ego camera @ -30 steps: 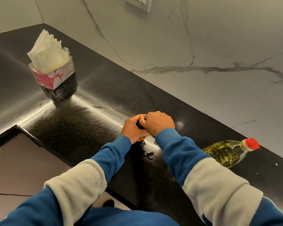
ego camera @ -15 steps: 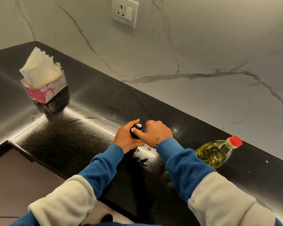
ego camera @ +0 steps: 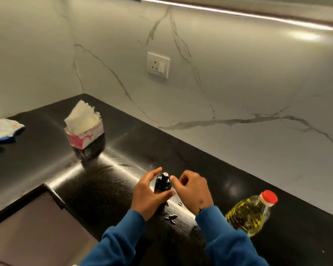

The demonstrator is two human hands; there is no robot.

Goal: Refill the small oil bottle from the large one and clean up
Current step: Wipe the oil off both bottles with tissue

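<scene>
The small oil bottle, dark with a black cap, stands on the black counter. My left hand grips its body, thumb across the front and fingers behind. My right hand is at its right side with curled fingers, the index fingertip against the cap. The large oil bottle, clear with yellow oil and a red cap, stands to the right of my right wrist. Oil drops lie on the counter just in front of the small bottle.
A pink tissue box with white tissues sticking up stands at the back left. A white and blue cloth lies at the far left edge. A recessed grey panel fills the near left. The marble wall carries a socket.
The view has tilted up, showing more wall and the cloth. My right hand has come off the top of the cap and now sits at its side, so the cap shows.
</scene>
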